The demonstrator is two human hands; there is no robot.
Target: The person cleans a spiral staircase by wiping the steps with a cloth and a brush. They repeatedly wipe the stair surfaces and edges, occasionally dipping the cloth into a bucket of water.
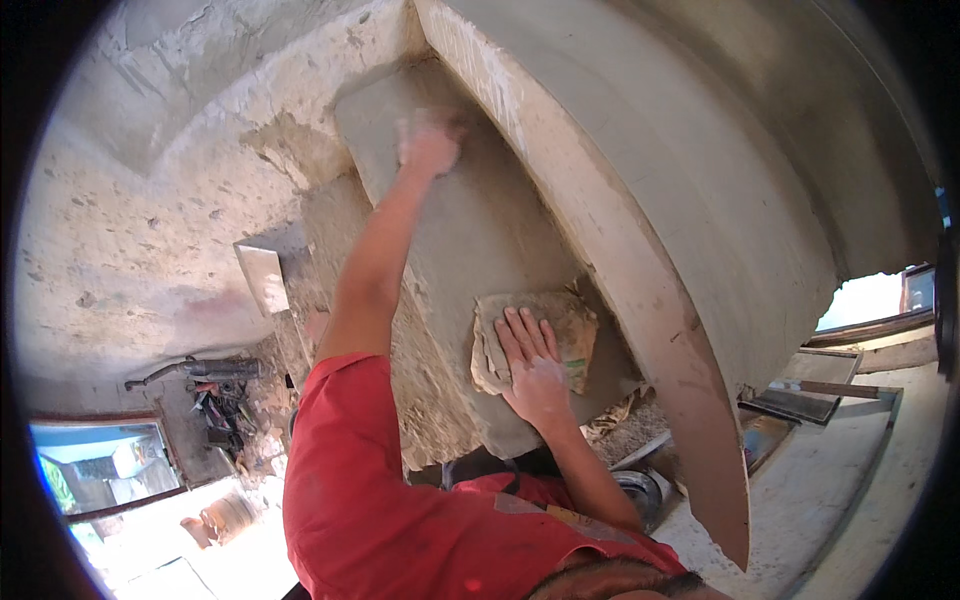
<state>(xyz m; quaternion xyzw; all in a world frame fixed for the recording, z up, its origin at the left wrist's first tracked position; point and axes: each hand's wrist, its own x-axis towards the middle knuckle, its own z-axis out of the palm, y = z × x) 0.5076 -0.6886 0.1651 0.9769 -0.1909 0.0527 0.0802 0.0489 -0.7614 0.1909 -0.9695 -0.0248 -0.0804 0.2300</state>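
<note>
My left hand (430,146) reaches to the far end of a smooth grey cement slab (480,225), shaped like a stair tread. Motion blurs its fingers, so whether it grips anything cannot be made out. My right hand (536,375) presses palm down, fingers extended, on a folded piece of worn, sack-like paper or cloth (577,326) lying on the near part of the slab. A rough, unfinished cement edge (435,375) runs along the slab's left side.
A curved plastered parapet (637,217) borders the slab on the right. To the left is a stained plaster wall (150,247). Lower down are a heap of small items (225,409), a window (105,465), a brownish container (225,517) and framed panels (814,386).
</note>
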